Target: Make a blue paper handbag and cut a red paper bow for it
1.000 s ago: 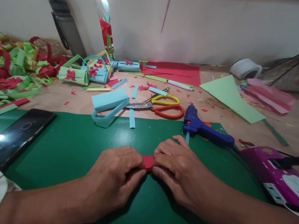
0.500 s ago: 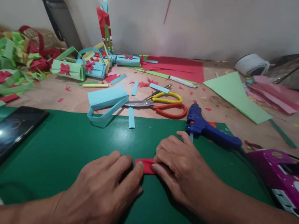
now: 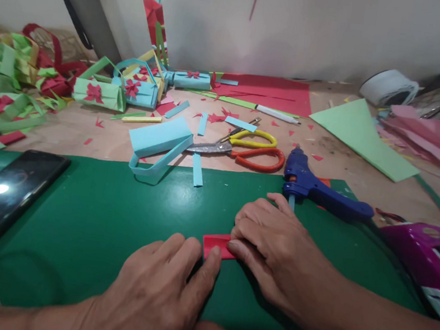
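Note:
A small folded piece of red paper point(image 3: 216, 244) lies on a green sheet point(image 3: 118, 217) in front of me. My right hand point(image 3: 274, 248) presses flat on its right end, fingers covering part of it. My left hand point(image 3: 161, 291) rests on the green sheet with its fingertips touching the paper's left edge. Neither hand lifts the paper off the sheet.
A blue glue gun point(image 3: 316, 189) lies just behind my right hand, and scissors point(image 3: 241, 151) with yellow and orange handles behind that. A black phone point(image 3: 2, 196) rests at the left, a purple device point(image 3: 427, 260) at the right. Paper baskets point(image 3: 117, 92) and strips crowd the back left.
My left hand has slid back toward me and spread flatter, so more of the red paper shows. My right hand stays pressed on it. The view has tilted downward slightly.

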{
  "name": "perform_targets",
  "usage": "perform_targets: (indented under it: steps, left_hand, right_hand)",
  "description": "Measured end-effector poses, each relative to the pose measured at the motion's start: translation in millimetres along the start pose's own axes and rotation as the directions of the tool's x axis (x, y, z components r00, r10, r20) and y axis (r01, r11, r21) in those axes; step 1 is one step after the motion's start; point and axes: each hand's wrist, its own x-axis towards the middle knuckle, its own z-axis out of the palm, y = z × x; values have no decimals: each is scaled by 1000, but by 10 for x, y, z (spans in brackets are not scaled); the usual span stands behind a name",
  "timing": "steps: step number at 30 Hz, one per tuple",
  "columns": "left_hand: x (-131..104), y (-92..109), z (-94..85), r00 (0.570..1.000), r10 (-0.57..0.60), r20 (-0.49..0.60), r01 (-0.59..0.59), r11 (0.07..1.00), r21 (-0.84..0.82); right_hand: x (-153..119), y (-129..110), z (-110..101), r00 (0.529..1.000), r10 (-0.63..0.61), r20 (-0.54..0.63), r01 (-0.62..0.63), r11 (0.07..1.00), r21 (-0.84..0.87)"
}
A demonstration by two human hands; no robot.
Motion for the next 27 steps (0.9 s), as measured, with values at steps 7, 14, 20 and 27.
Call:
perform_targets:
  steps: [7,14,20,27]
  left_hand:
    - [-2,13,-38,1000,-21,-15,21,1000,-6]
    - [90,-119,-84,975,42,-217,-52,998,-41]
    - [135,-188,-103,970,74,-232,-112,982,-154]
    - [139,-191,-82,970,95,-224,-139,972,-189]
  right_hand:
    - [-15,-7,5,1000,11,-18,-11,1000,-9]
    - [-108,-56,2,965,-208,-162,195,976,-96]
    - [-139,-60,-11,907,-335,-255,310,941,-133]
    - [-175,-95,-41,835,-474,-279,408,874,-262]
